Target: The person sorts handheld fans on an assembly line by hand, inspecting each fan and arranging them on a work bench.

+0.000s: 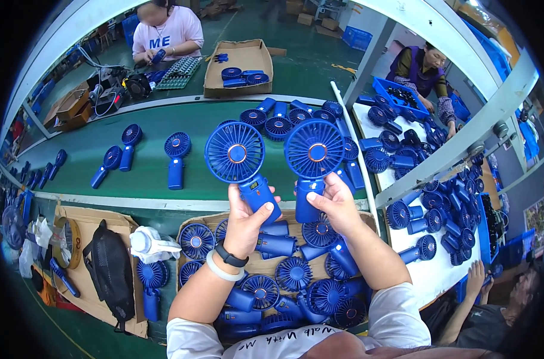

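Two blue handheld fans are held up side by side in front of me. My left hand [251,218] wraps round the handle of one fan [236,153], its thumb on the front below a small lit display. In my right hand [333,206] is the other fan [315,149], gripped by its handle with the thumb across the front. Both round grilles face me, each with an orange ring at its hub. Below my hands, a cardboard box [373,224] holds many more blue fans, partly hidden by my forearms.
A green conveyor belt [212,173] carries several fans, bunched at its right end. White tabletop [397,239] at right bears piled fans. At left lie a black mesh bag [110,269] and a white bottle [143,242] on cardboard. Three other people sit around; metal posts [367,57] stand at right.
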`<state>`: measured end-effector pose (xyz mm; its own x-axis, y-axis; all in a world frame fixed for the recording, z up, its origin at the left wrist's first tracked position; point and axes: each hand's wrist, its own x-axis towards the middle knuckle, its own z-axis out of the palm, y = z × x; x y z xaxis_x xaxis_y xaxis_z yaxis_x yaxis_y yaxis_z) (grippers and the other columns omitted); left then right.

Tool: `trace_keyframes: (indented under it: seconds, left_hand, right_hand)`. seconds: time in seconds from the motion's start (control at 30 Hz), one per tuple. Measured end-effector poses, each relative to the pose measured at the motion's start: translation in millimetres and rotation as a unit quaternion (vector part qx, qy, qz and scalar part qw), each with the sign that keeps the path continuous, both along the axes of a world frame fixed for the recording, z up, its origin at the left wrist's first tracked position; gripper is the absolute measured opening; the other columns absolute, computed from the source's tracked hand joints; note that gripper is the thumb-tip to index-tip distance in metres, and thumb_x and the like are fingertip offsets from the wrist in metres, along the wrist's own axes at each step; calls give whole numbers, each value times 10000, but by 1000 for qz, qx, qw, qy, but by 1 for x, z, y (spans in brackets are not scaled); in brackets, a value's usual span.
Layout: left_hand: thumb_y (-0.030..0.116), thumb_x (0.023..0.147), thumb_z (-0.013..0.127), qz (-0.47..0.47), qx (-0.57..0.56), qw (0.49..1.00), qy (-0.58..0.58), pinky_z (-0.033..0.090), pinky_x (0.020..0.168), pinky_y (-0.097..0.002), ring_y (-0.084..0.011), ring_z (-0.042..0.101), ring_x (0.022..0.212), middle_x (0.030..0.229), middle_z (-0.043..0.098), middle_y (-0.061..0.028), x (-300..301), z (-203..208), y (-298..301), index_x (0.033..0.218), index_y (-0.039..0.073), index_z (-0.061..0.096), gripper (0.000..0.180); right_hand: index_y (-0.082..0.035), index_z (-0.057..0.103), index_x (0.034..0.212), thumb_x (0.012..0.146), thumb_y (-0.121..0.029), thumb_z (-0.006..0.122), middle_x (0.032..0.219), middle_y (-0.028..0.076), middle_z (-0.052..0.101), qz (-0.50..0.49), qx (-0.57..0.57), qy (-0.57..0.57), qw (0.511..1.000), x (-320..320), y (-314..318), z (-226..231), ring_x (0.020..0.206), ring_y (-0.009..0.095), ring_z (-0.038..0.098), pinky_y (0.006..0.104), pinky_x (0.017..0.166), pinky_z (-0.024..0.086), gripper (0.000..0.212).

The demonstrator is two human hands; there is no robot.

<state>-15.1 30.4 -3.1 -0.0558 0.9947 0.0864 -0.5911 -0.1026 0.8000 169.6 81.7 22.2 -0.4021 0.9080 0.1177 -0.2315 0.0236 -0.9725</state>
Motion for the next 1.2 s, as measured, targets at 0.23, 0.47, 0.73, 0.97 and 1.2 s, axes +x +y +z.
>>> trace_keyframes:
  seconds: [0.23,0.47,0.73,0.97,1.2]
  left_hand:
    - [-5,752,663,-14,-57,996,73,544,603,-308,-171,612,802,959,574,-48,-2,-3,-3,1074,63,462,385]
    - [-22,713,645,-92,-58,994,-24,470,890,-434,-211,472,1118,1212,459,-102,5,-2,-9,1179,41,447,510]
    - [7,735,644,-182,-35,976,-117,473,884,-409,-247,491,1130,1269,436,-124,11,10,-16,1316,55,339,658]
    - [46,715,589,-124,-58,988,-67,518,806,-484,-238,548,1002,1170,482,-117,-2,2,-6,1324,101,308,673]
    - [92,669,623,-132,3,983,-131,456,876,-552,-271,513,1061,1173,469,-121,1,4,-8,1368,206,259,797]
  right_hand:
    - [3,476,1147,802,-23,599,1059,105,583,-6,-2,3,1000,1,3,-3,961,176,585,307,864,462,367]
    - [7,445,1189,817,-16,591,1055,69,571,-6,-14,36,999,-7,-2,-3,938,112,561,268,838,462,401]
    - [16,402,1247,865,-73,565,1103,70,531,-6,5,46,999,-29,-17,-12,951,123,533,280,853,443,425]
    - [-6,477,1241,784,-400,636,1181,234,485,-56,88,-719,687,42,94,-29,1113,350,489,402,928,417,624]
    - [-32,323,1328,776,-390,659,1140,199,540,-48,46,-717,694,71,110,-82,1102,343,508,427,905,424,739]
